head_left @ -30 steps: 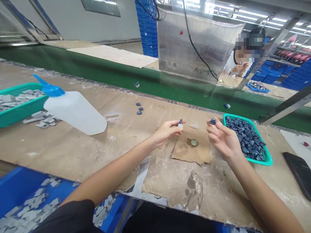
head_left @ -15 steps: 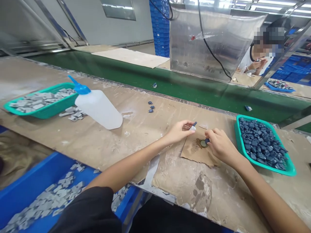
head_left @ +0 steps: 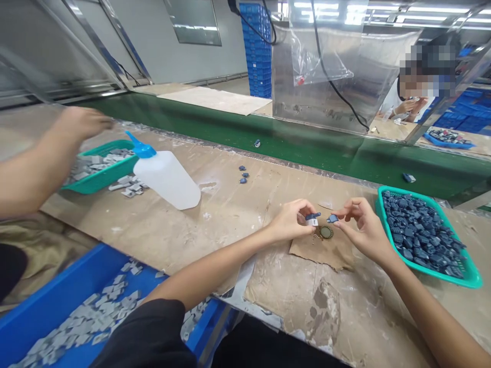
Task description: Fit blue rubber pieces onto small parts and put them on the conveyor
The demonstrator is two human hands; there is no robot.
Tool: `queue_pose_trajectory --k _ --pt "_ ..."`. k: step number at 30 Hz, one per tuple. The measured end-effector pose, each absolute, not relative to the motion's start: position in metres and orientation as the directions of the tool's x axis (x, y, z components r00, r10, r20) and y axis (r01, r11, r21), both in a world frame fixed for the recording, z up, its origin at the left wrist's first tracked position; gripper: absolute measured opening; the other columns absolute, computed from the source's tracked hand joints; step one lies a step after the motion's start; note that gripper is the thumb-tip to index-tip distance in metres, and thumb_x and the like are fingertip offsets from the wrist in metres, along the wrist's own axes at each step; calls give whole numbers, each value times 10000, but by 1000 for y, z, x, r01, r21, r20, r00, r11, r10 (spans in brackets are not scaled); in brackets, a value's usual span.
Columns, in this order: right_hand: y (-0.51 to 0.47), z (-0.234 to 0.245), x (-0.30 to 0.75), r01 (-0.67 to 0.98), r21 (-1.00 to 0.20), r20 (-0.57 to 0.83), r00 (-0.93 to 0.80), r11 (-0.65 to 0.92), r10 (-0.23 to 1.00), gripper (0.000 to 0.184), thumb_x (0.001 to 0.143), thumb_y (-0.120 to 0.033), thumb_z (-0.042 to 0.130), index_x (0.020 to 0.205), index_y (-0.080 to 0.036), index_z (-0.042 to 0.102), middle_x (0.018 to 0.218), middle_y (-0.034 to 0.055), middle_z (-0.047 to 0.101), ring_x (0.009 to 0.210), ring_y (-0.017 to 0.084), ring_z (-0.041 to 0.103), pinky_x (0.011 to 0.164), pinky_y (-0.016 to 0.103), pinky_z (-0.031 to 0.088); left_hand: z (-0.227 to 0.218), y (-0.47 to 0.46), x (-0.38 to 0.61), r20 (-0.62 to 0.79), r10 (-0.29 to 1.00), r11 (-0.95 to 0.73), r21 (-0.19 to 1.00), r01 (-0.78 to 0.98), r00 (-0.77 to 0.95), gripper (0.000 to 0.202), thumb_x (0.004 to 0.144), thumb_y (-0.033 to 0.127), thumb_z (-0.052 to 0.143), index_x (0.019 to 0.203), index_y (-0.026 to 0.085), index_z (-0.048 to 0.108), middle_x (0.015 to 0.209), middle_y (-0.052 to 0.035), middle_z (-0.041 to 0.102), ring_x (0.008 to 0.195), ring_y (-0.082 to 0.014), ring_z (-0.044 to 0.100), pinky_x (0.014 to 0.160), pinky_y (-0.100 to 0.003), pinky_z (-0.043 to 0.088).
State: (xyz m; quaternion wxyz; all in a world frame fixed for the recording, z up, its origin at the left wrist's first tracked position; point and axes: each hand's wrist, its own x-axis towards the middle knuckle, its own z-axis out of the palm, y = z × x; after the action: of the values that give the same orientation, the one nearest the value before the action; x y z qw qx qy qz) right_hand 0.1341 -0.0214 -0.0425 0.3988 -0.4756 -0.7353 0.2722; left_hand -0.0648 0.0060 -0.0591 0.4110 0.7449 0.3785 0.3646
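My left hand point(head_left: 292, 221) pinches a small grey-and-blue part point(head_left: 312, 219) just above a scrap of brown cardboard point(head_left: 322, 250). My right hand point(head_left: 360, 227) pinches a small dark blue piece point(head_left: 332, 219) a short way to the right of it. The two pieces are close together and do not touch. Under them, on the cardboard, lies a round bottle cap point(head_left: 326, 232) with glue stains around it. A teal basket point(head_left: 471, 274) full of dark blue pieces stands right beside my right hand.
A white squeeze bottle point(head_left: 166, 175) with a blue nozzle lies on the bench. Behind it another person's arm point(head_left: 46, 158) reaches over a teal basket point(head_left: 100, 177) of grey parts. A blue bin point(head_left: 49, 301) of grey parts sits below the bench edge. A green conveyor belt point(head_left: 215, 125) runs behind; a person sits at the far right.
My right hand has lifted off the bottle cap with the blue piece and brought it up beside the left hand's part. Another person's arm has come in at the left.
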Motion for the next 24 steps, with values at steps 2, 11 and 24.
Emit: queue_pose_trajectory --k 2,11,24 --pt "-22 -40 131 273 -915 259 -173 299 950 352 710 -295 643 889 -254 342 790 14 624 756 199 579 668 332 432 -58 2 -63 232 858 -383 883 270 459 231 632 232 645 836 152 570 832 -19 588 711 -105 560 584 -191 463" --pt "-21 -47 130 264 -918 235 -244 297 941 357 715 -248 646 900 -244 341 789 9 659 694 162 531 658 300 389 -54 -3 -61 256 833 -445 837 319 491 201 645 242 643 812 154 574 806 -8 582 686 -97 548 578 -184 437" --pt "-33 -47 112 159 -972 166 -73 176 983 330 651 -285 696 785 -232 399 772 15 620 851 208 609 731 337 472 -55 -9 -61 434 784 -599 719 352 445 182 700 256 625 849 153 601 732 -4 546 649 -97 494 594 -200 393"
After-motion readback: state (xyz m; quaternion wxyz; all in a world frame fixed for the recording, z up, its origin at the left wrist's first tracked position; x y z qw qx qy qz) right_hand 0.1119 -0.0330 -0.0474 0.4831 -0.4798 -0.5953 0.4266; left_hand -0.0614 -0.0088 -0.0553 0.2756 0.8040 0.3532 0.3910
